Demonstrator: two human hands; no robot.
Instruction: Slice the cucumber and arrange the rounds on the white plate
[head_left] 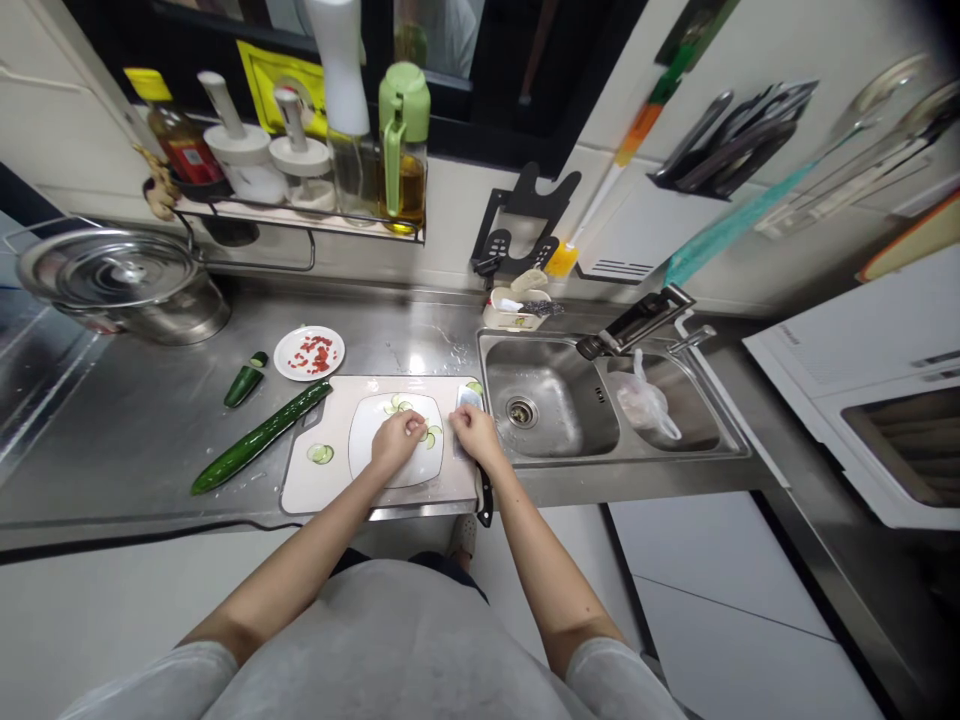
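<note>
- Cucumber slices (433,437) laid in a broken curve on a white plate (366,425), just ahead of and just right of the left hand's fingertips.
- Left hand (400,438) above the plate, fingers bent in and narrow; cannot tell whether closed on a slice.
- Right hand (475,432) just beyond the plate's right edge, over the knife, fingers curled close together; cannot tell if holding anything, or if touching the blade.
- Knife (485,498) along the board's right edge, black handle on the near side of the right hand, pale blade on the far side.
- Under plate and both hands, a light cutting board (321,490), with a small pile of slices (320,454) left of the left hand.
- Farther left of that hand, a long cucumber (259,440), one end at the board's far left corner; beyond, a short cucumber piece (244,384).
- Ahead and left of both hands, a small dish (283,351) with red bits (321,356).
- Right of the right hand, a steel sink (581,405).
- Well apart, far left, a lidded pot (176,318).
</note>
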